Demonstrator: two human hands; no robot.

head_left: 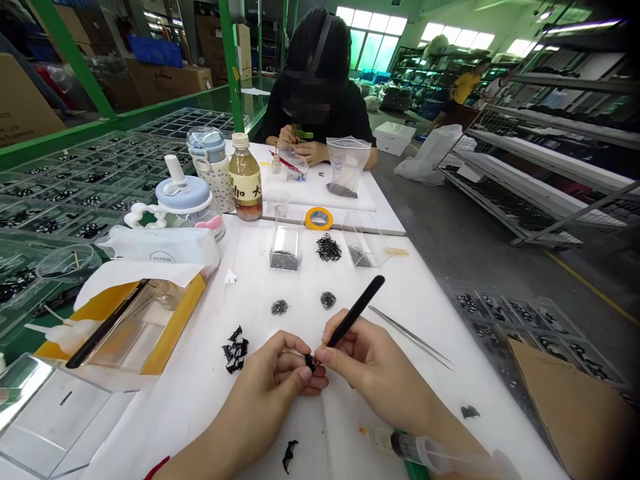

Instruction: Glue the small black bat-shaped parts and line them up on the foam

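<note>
My left hand (274, 381) pinches a small black part (309, 362) between thumb and fingers. Black tweezers (356, 312) are gripped in my right hand (361, 353), their wide end up and their tip hidden at my fingers beside the part. Left of my hands lies a cluster of black, bat-like parts (236, 350). A similar loose part (289, 456) rests near the front, and another (469, 412) on the right. Two little heaps of tiny dark pieces (279, 307) are beyond my hands, with a pile of black strips (329, 248) farther back.
Silver tweezers (413, 337) and a syringe (425, 453) lie on the right. Behind stand clear boxes (286, 247) of tiny pieces, yellow tape (319, 218) and a drink bottle (245, 180). An open clear box (55, 413) is front left. A co-worker (317, 100) sits opposite.
</note>
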